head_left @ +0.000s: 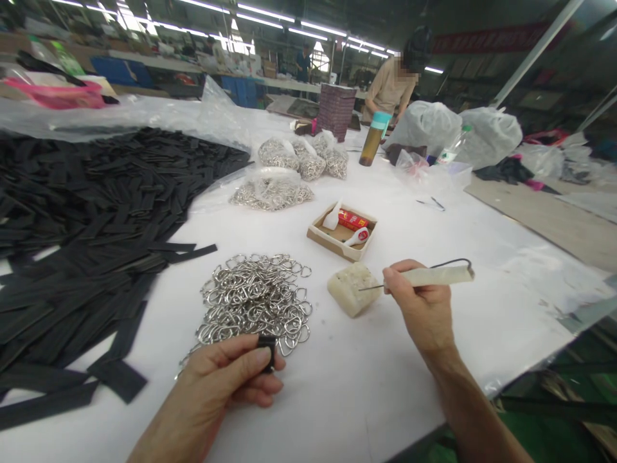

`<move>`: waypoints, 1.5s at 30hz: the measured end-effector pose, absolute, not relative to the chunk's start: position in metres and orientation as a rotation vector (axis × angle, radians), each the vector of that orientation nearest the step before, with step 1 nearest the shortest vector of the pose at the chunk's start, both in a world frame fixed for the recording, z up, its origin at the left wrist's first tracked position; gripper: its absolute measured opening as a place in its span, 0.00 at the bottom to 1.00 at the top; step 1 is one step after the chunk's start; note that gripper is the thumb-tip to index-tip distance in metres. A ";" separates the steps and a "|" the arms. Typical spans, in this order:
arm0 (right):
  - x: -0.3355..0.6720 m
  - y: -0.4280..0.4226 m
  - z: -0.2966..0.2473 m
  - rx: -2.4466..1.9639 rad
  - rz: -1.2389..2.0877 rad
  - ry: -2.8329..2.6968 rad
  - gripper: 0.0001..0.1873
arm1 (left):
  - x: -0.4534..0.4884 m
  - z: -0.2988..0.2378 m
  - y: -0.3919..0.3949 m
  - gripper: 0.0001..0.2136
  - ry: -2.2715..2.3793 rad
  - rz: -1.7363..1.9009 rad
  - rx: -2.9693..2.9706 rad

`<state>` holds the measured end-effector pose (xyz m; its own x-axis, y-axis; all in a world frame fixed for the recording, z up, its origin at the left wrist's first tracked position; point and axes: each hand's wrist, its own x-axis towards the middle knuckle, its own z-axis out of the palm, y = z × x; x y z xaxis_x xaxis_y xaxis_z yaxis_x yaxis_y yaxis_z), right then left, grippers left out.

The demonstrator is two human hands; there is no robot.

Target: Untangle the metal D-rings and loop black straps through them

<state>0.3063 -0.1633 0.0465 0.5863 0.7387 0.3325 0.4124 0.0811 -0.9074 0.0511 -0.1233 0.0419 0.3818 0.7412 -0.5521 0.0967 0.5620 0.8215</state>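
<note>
Pinched between thumb and fingers of my left hand is a short black strap piece; whether a ring sits in it is hidden. My right hand grips an awl by its pale wrapped handle, which has a dark loop at the end. The awl's thin metal tip lies against a pale, waxy-looking block. Just beyond my left hand is a heap of silver D-rings. A large spread of black strips covers the table's left side.
Behind the block stands a small open box with tubes and white-capped items. Farther back are bags of metal rings, a bottle with a turquoise lid, and a small cutting tool. A person stands across the table.
</note>
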 end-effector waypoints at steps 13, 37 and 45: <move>0.257 -0.158 0.077 -1.251 1.058 -1.016 0.11 | 0.049 0.045 -0.132 0.09 0.989 0.647 0.871; 0.227 -0.148 0.048 -1.148 1.212 -1.017 0.11 | 0.045 0.049 -0.132 0.07 0.928 0.665 0.897; 0.228 -0.146 0.046 -1.174 1.234 -1.066 0.11 | 0.045 0.048 -0.132 0.06 0.911 0.654 0.906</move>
<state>0.2275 -0.1462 0.0456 0.0617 0.9976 -0.0314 -0.1143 -0.0241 -0.9931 0.0454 -0.1324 0.0482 0.4732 0.7958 -0.3780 -0.1039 0.4764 0.8730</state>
